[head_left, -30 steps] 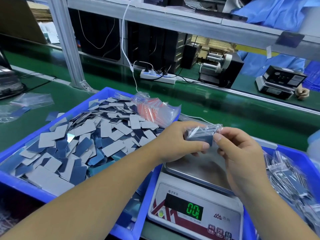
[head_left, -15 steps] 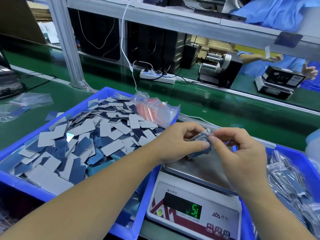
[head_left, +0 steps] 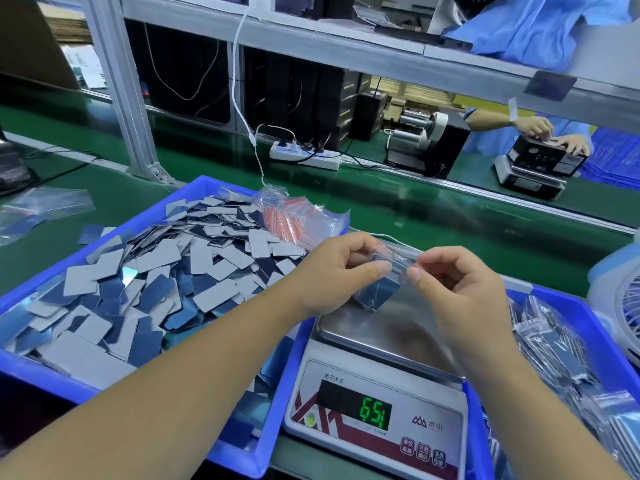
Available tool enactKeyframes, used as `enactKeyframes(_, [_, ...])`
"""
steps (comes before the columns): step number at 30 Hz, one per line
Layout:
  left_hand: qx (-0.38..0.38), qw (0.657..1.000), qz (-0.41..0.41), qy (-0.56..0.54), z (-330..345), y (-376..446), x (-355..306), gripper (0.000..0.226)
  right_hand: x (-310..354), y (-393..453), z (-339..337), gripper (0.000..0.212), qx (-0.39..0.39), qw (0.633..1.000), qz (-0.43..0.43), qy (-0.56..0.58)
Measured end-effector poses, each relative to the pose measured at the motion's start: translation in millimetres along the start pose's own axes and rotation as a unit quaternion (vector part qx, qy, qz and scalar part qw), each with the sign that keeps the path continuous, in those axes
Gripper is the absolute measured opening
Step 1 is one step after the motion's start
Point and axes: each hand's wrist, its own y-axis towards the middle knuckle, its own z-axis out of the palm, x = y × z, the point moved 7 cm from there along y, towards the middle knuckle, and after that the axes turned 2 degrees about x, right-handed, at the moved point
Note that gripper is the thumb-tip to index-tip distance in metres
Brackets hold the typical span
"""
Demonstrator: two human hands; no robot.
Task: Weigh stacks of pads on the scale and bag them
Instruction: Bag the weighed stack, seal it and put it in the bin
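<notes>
I see left hand [head_left: 332, 271] and right hand [head_left: 450, 282] each pinching the clear bag [head_left: 388, 275] of pads | bag's bottom touching scale [head_left: 374, 386] pan | display lit green

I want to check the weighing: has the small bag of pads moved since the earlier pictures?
Yes. The bag of pads has come down to the scale pan; both hands pinch its top.

1. This is a factory packing line: a long green conveyor belt [head_left: 433, 216] runs across the bench under an aluminium frame [head_left: 117, 81]
2. Blue bins [head_left: 214, 188] hold loose pads [head_left: 156, 271] and filled bags [head_left: 554, 348], beside a digital scale [head_left: 377, 407]
3. Across the belt, another worker [head_left: 533, 128] in a blue coat uses a second scale [head_left: 533, 171]
</notes>
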Motion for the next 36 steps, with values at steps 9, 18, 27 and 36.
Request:
enactKeyframes(9, [-0.022, 1.0, 0.001, -0.022, -5.7, 0.6, 0.8, 0.01, 4.0, -1.6, -1.2, 0.026, 0.008, 0.999, -0.027, -0.021])
enactKeyframes(18, [-0.003, 1.0, 0.013, -0.016, -1.6, -3.2, -6.8, 0.011, 1.4, -0.1, -2.8, 0.017, -0.003, 0.999, -0.027, -0.038])
enactKeyframes(27, [0.016, 0.999, -0.005, -0.048, 1.9, -3.8, -3.9, 0.014, 2.1, -0.1, 1.3, 0.019, 0.011, 1.0, -0.02, 0.013])
enactKeyframes(36, [0.016, 0.998, -0.017, -0.061, 3.1, -5.9, -4.9, 0.016, -5.4, -1.4, 12.4, 0.022, 0.044, 0.997, 0.024, 0.064])
